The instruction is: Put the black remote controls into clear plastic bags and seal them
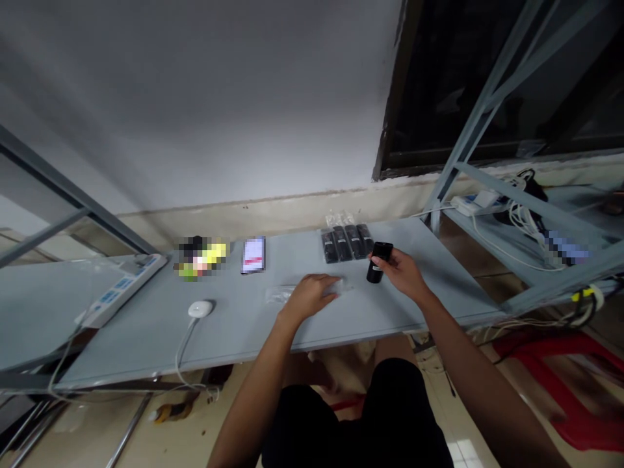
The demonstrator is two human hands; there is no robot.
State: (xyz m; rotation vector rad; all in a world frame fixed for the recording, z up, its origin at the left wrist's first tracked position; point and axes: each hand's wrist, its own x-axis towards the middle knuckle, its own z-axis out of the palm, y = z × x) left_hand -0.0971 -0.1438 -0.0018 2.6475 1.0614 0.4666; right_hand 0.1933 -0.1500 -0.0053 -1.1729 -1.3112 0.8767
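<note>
Head cam view, looking down at a long pale grey table (146, 344) from the near side. My right hand (402, 273) has its fingers wrapped round a small black cylinder with a white label (379, 259), gripping it up off the tabletop, and the thumb sits on the near side. It's just short of a row of four black items in clear plastic bags (346, 244), lying side by side toward the far edge. The left hand (309, 296) is palm down on a flattened clear plastic bag (283, 294), fingers together and curled a bit over it. It's touching the bag for sure, but I can't tell if it's actually gripping it.

Further left on the table there's a black phone with a lit white and red screen (253, 255), then a yellow and black lump that's too blurred to make out (201, 257). Nearer sits a round white puck on a white cable (200, 309), and a long white panel with blue markings (121, 289) lies at the left end. Off to the right, a white power strip with tangled white cables (475, 205) sits on a grey metal rack (536, 208), and a red plastic stool (560, 390) stands on the floor near the right
</note>
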